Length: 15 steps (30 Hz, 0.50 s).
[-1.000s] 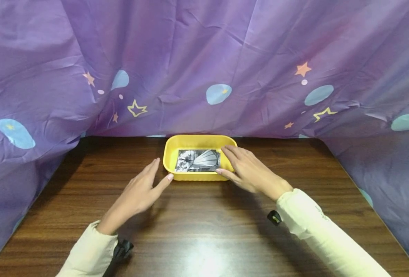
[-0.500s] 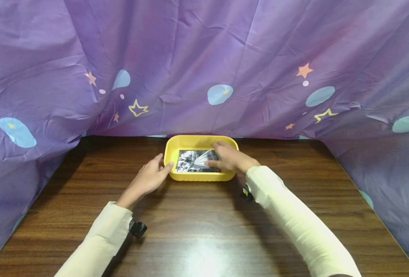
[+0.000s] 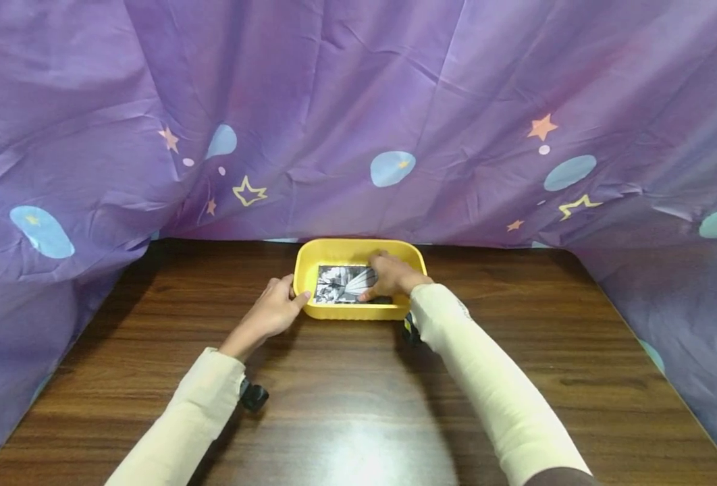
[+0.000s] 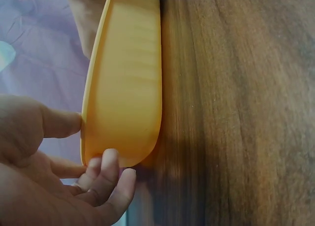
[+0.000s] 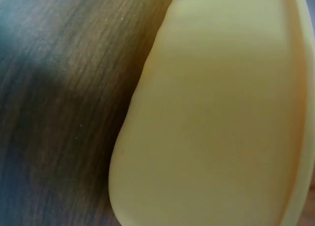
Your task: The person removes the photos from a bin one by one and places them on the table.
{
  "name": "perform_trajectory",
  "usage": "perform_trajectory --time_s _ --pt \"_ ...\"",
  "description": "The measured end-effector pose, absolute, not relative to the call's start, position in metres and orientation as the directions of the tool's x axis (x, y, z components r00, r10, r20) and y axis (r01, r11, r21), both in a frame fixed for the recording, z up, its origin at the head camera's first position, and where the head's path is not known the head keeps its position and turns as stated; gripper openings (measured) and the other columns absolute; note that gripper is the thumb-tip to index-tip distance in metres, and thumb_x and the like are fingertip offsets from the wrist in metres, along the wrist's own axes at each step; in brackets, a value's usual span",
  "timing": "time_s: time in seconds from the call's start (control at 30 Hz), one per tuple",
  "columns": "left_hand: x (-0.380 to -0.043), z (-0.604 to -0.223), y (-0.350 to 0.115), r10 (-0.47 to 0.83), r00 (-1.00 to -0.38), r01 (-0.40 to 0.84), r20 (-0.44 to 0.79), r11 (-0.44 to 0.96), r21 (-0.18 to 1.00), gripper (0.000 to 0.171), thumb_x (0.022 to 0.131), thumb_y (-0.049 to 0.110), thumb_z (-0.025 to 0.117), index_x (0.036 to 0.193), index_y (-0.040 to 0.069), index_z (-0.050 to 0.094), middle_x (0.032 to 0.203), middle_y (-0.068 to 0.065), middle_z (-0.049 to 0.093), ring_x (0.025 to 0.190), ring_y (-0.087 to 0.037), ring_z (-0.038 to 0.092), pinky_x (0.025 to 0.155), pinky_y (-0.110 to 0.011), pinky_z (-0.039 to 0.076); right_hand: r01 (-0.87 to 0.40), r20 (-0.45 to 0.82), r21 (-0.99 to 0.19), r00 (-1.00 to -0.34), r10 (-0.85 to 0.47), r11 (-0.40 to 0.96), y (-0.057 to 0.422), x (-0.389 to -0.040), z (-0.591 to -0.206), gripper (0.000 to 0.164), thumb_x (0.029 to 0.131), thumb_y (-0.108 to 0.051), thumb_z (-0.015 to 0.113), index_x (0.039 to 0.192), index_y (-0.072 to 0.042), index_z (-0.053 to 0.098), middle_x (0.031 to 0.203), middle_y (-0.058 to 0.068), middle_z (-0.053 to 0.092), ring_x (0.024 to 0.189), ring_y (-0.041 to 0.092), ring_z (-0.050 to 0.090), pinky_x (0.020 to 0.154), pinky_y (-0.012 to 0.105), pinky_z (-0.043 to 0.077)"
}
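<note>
A yellow plastic basin (image 3: 352,312) stands at the far side of the wooden table. In it lies a small stack of black-and-white photos (image 3: 334,283). My left hand (image 3: 271,310) grips the basin's left end, thumb at the rim and fingers on the outside; the left wrist view shows its fingertips (image 4: 110,159) curled at the corner of the wall. Reaching over the right end, my right hand (image 3: 393,275) holds the right part of the photos, thumb at the near edge and fingers at the far edge. The right wrist view is filled by the basin's outer wall (image 5: 206,113), with that hand hidden.
Behind the table (image 3: 346,378) hangs a purple curtain (image 3: 310,135) with stars and blobs, close behind the basin. Dark wrist cameras (image 3: 252,395) sit below the pale sleeves (image 3: 486,378).
My left hand has moved forward onto the basin's left end. The right hand has gone left and down into the basin, closing over the photos' right part. The head view has shifted slightly.
</note>
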State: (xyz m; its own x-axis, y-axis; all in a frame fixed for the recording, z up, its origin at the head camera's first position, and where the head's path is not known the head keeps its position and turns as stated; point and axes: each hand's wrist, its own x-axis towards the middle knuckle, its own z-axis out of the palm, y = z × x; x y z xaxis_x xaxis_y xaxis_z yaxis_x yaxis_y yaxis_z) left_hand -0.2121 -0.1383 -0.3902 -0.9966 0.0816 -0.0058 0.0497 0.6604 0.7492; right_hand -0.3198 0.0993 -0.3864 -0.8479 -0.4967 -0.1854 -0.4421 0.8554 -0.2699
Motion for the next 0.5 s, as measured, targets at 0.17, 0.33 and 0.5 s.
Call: perform_trajectory --time_s 0.17,0.33,0.5 --pt "-0.2123 -0.3898 -0.1365 0.077 -0.997 0.042 -0.009 0.637 0.77 0.034 0.102 0.014 0.058 0.129 -0.006 0.057 0.098 -0.014 0.052 0.098 -0.029 0.049 0.089 -0.047 0.042 -0.396 -0.168 -0.299 -0.874 -0.456 0.868 0.1002 -0.3206 -0.3901 0.076 0.075 -0.038 0.091 0.132 0.001 0.057 0.146 0.026 0.042 0.128 0.04 0.048 0.11 0.047 0.039" --pt "-0.2132 -0.3909 -0.1355 0.066 -0.997 0.009 -0.042 0.627 0.779 0.041 0.103 0.016 0.057 0.137 -0.006 0.053 0.097 -0.014 0.053 0.093 -0.028 0.05 0.087 -0.045 0.043 -0.368 -0.096 -0.317 -0.905 -0.416 0.874 0.1016 -0.321 -0.3927 0.071 0.072 -0.034 0.093 0.126 -0.003 0.059 0.14 0.022 0.047 0.123 0.04 0.051 0.106 0.049 0.041" --pt "-0.2126 -0.3916 -0.1344 0.057 -0.996 -0.014 -0.063 0.615 0.789 0.042 0.104 0.018 0.057 0.139 -0.004 0.052 0.094 -0.012 0.055 0.086 -0.026 0.051 0.08 -0.039 0.043 -0.419 0.002 -0.3 -0.899 -0.439 0.857 0.1026 -0.3226 -0.3953 0.06 0.073 -0.024 0.093 0.116 0.0 0.059 0.121 0.021 0.058 0.112 0.037 0.056 0.101 0.046 0.044"
